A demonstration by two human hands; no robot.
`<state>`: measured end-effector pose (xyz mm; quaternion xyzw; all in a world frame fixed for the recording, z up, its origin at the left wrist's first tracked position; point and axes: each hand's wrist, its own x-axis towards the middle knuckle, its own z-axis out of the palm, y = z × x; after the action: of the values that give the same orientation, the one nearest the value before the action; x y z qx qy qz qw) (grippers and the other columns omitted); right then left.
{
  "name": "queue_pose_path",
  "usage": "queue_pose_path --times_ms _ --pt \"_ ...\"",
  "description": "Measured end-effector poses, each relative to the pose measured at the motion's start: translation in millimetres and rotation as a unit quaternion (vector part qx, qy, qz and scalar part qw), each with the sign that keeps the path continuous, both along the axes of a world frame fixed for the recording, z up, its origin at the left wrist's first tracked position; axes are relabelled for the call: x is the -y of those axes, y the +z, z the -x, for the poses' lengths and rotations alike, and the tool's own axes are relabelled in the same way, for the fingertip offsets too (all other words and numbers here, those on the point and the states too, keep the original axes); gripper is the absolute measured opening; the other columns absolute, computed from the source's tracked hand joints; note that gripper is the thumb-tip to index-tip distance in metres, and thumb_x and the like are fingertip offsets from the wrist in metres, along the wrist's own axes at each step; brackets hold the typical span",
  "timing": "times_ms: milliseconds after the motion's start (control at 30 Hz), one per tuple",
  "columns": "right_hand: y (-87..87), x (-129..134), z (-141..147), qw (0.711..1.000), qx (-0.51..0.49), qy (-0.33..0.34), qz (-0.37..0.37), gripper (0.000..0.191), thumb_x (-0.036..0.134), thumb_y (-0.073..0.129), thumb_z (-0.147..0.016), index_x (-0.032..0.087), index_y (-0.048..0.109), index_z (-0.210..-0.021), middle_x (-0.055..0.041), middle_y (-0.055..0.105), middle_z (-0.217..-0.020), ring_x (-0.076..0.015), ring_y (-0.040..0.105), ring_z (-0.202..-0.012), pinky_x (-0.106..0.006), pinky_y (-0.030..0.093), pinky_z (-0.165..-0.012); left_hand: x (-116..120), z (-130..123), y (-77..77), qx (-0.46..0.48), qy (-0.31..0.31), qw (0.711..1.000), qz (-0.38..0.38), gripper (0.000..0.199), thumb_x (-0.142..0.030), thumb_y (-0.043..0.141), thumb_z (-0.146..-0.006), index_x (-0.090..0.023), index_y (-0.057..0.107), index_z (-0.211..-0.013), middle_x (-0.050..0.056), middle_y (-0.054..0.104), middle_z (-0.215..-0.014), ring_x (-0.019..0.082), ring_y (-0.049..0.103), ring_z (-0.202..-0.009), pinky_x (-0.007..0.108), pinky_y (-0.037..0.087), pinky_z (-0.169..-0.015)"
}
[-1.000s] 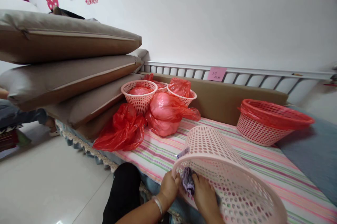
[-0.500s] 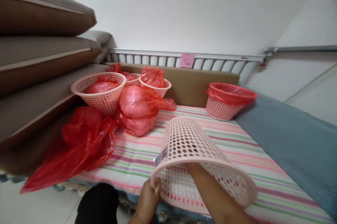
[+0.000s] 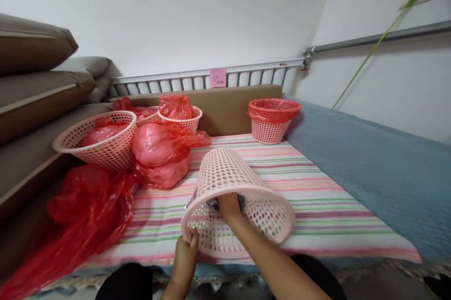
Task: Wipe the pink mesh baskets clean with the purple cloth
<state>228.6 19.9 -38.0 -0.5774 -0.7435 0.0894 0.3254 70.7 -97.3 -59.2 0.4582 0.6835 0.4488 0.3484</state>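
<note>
A pink perforated basket (image 3: 225, 168) lies on its side on a striped cloth (image 3: 317, 196), its wide mouth facing me. My left hand (image 3: 186, 248) is closed on the rim at the lower left, thumb inside. Through the mouth reaches my right hand (image 3: 229, 205), bent against a dark purplish cloth (image 3: 213, 203) inside the basket; its fingers are mostly hidden. Left of the basket sits a tied red bag (image 3: 160, 154) with pink contents.
Pink baskets holding red bags (image 3: 109, 147) stand at the left, with a loose red bag (image 3: 88, 211) before them. Cushions (image 3: 31, 98) are stacked far left. A red-rimmed basket (image 3: 269, 131) stands at the back right.
The view has shifted right, so things appear further left. My right hand and the dark cloth now show inside the basket's mouth. My left hand still holds the rim.
</note>
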Motion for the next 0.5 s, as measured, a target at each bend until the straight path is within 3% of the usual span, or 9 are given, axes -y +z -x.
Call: queue_pose_path --times_ms 67,167,267,367,500 --pt "-5.1 33.7 -4.6 0.995 0.097 0.019 0.02 0.028 0.011 0.042 -0.085 0.018 0.062 -0.103 -0.0134 0.063 -0.103 -0.027 0.053 -0.104 -0.045 0.033 -0.093 0.8 -1.0 2.4 -0.001 0.002 1.0 -0.015 0.046 -0.061 0.049 -0.069 -0.019 0.047 -0.05 -0.004 0.034 -0.043 0.011 0.034 -0.045 0.024 0.028 -0.044" --pt "-13.4 83.3 -12.8 0.972 0.227 0.05 0.017 0.025 0.012 0.043 -0.086 0.021 0.061 -0.101 -0.011 0.062 -0.099 -0.0261 0.054 -0.096 -0.042 0.036 -0.087 2.4 -4.1 5.4 -0.002 0.017 0.999 -0.034 0.046 -0.06 0.05 -0.069 -0.019 0.046 -0.049 -0.004 0.036 -0.041 0.011 0.035 -0.043 0.024 0.027 -0.044" --pt "-17.6 112.8 -18.9 0.965 0.252 0.074 0.019 0.022 0.013 0.045 -0.086 0.024 0.061 -0.096 -0.0076 0.061 -0.097 -0.0247 0.054 -0.094 -0.039 0.036 -0.085 3.8 -8.3 7.6 0.001 0.021 0.999 -0.046 0.047 -0.061 0.049 -0.07 -0.019 0.047 -0.049 -0.003 0.039 -0.041 0.011 0.037 -0.042 0.023 0.028 -0.043" --pt "-17.4 117.8 -21.0 0.966 0.245 0.077 0.02 0.024 0.012 0.045 -0.086 0.025 0.06 -0.098 -0.0065 0.061 -0.097 -0.0239 0.053 -0.094 -0.038 0.036 -0.084 4.4 -10.9 8.8 -0.006 0.022 0.999 -0.045 0.05 -0.064 0.048 -0.069 -0.019 0.045 -0.048 -0.004 0.036 -0.04 0.01 0.035 -0.041 0.023 0.025 -0.042" --pt "-14.0 95.7 -19.9 0.967 0.248 0.061 0.008 0.028 0.01 0.043 -0.085 0.024 0.06 -0.103 -0.0092 0.061 -0.101 -0.0253 0.053 -0.096 -0.039 0.036 -0.084 3.4 -10.1 7.7 -0.016 0.025 0.999 -0.034 0.051 -0.065 0.046 -0.07 -0.02 0.043 -0.047 -0.005 0.033 -0.038 0.011 0.035 -0.038 0.023 0.025 -0.04"
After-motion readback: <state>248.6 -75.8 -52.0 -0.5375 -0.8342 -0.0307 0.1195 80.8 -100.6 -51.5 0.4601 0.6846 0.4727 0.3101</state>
